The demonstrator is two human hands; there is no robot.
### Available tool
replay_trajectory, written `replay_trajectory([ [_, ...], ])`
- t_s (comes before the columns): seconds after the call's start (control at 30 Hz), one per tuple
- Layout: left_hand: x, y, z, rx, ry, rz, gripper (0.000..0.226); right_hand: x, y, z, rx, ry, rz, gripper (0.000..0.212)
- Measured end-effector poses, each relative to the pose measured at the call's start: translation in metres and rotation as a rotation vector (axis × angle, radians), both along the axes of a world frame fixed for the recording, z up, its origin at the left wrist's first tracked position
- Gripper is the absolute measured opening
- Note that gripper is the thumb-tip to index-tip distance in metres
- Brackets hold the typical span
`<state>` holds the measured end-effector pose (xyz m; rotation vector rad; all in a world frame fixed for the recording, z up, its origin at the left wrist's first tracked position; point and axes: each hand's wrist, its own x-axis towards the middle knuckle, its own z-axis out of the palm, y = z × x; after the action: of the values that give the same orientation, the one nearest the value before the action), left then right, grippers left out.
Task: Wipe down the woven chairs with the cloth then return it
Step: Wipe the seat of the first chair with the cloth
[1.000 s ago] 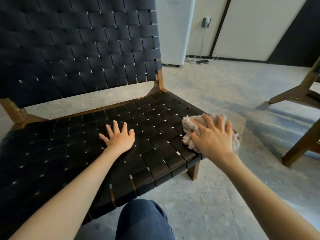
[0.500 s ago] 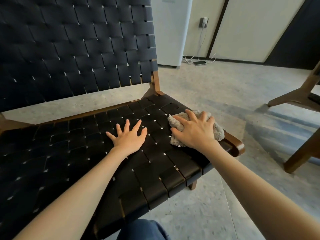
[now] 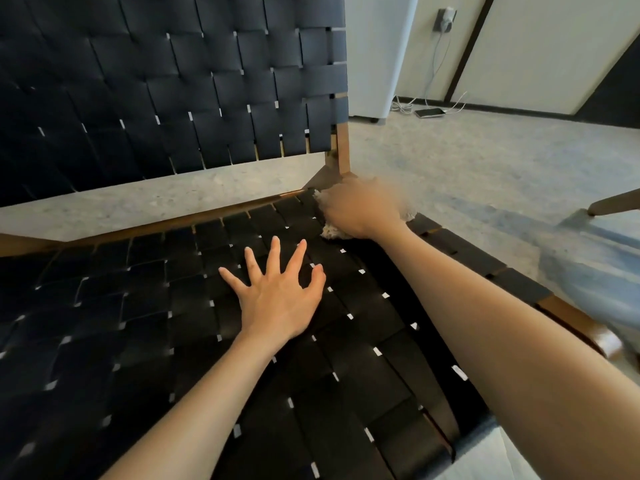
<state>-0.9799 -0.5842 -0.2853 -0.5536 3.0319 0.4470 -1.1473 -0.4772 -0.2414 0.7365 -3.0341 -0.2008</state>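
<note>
A chair with a black woven seat (image 3: 138,341), a black woven backrest (image 3: 173,81) and a brown wooden frame fills the left of the view. My right hand (image 3: 360,209), blurred by motion, covers a beige fluffy cloth (image 3: 330,232) at the seat's rear right corner, beside the back post. Only the cloth's edges show under the hand. My left hand (image 3: 280,296) lies flat on the middle of the seat with fingers spread and holds nothing.
A wooden part of a second chair (image 3: 613,202) pokes in at the right edge. On the grey floor behind, a phone (image 3: 429,112) lies on its cable near a white cabinet (image 3: 377,53). Open floor stretches to the right of the seat.
My right hand has slid the cloth from the seat's front right corner back along the right side to the rear corner. The view has moved closer to the seat. My left hand stays flat.
</note>
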Motion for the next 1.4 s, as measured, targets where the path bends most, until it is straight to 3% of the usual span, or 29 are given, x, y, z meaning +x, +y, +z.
replay_trajectory([
  [0.27, 0.001, 0.001, -0.003, -0.008, 0.019, 0.001, 0.066, -0.027, -0.029, -0.012, -0.019, 0.032, 0.031, 0.055],
  [0.53, 0.001, 0.0, -0.003, 0.01, 0.03, -0.004, 0.064, 0.007, -0.029, -0.011, -0.113, -0.088, 0.24, 0.052],
  [0.8, 0.002, 0.0, 0.002, 0.03, 0.004, 0.001, 0.063, 0.023, 0.035, 0.021, -0.115, 0.0, -0.134, 0.049],
  [1.0, 0.006, -0.001, 0.01, 0.078, -0.006, -0.009, 0.055, 0.09, 0.02, 0.019, -0.082, -0.063, 0.051, 0.051],
  [1.13, 0.013, -0.011, 0.022, 0.117, -0.107, -0.093, 0.054, 0.135, 0.004, 0.015, -0.083, -0.113, 0.139, 0.051],
  [1.4, 0.066, -0.023, 0.033, 0.092, -0.17, -0.192, 0.052, 0.149, 0.059, 0.043, -0.039, 0.004, -0.029, 0.047],
])
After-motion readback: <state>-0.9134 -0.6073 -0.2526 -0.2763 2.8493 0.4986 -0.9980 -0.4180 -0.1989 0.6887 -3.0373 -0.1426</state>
